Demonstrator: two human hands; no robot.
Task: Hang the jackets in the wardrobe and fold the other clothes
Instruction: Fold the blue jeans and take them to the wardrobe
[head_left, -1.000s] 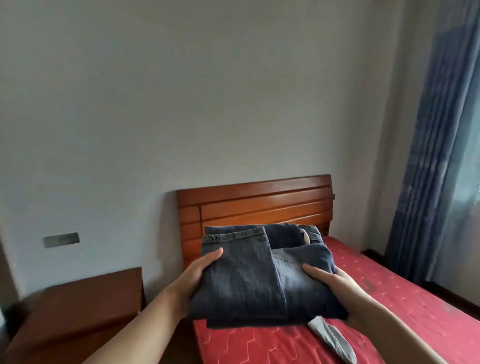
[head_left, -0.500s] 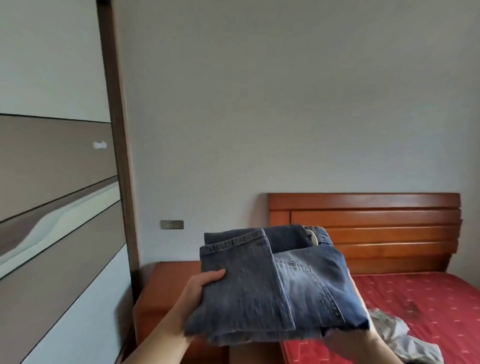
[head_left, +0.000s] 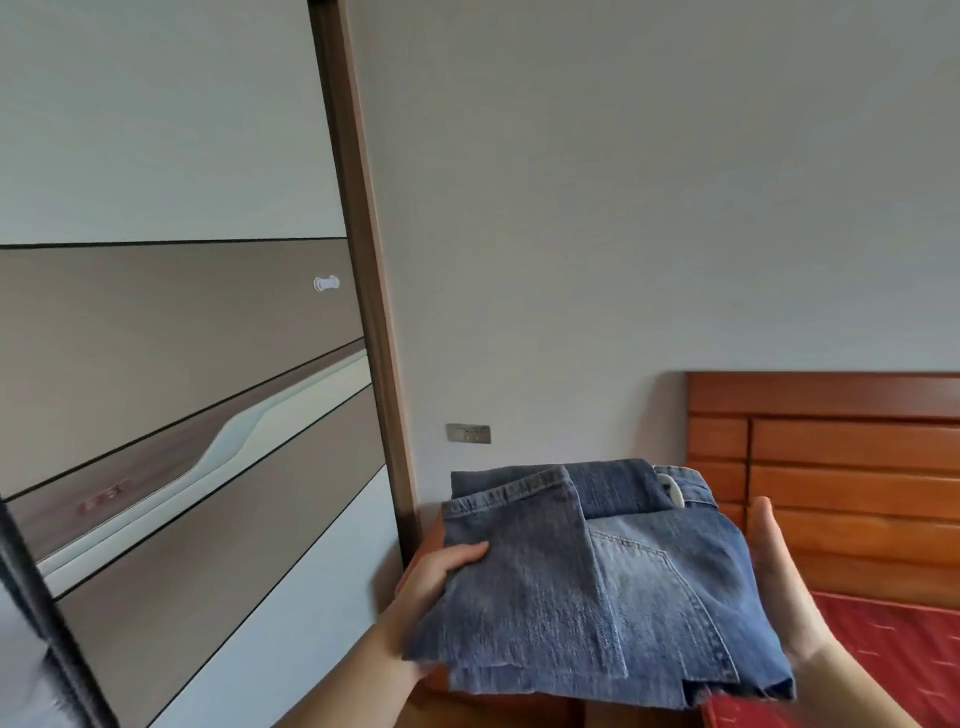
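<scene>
One pair of folded jeans (head_left: 597, 587) sits between both hands, held up in the air in front of the wall, w/ the bed's corner below and to the right. Left hand (head_left: 441, 571) grips the left edge: thumb curled over the top layer, fingers hidden under the denim. Right hand (head_left: 779, 582) is flat and straight-fingered against the right side, propping the bundle from beside and below, not pinching it.

Change since a sec ago: the view has swung left. Earlier the jeans hung over the red bed (head_left: 883, 654) w/ the curtain in sight; now the headboard (head_left: 841, 467) is pushed to the right edge and the wardrobe's sliding door (head_left: 182, 415) fills the left half, approx. level w/ the bundle. The fold itself looks the same (no layers slipped). My read: folding of this item is done and it's being carried toward the wardrobe side, prob. to be put away or stacked.

Writing: none legible. A small white tag (head_left: 674, 492) shows at the waistband but no text can be made out; a reddish mark on the door (head_left: 101, 503) is too blurred to read. Wall socket plate (head_left: 468, 434) is plain.
</scene>
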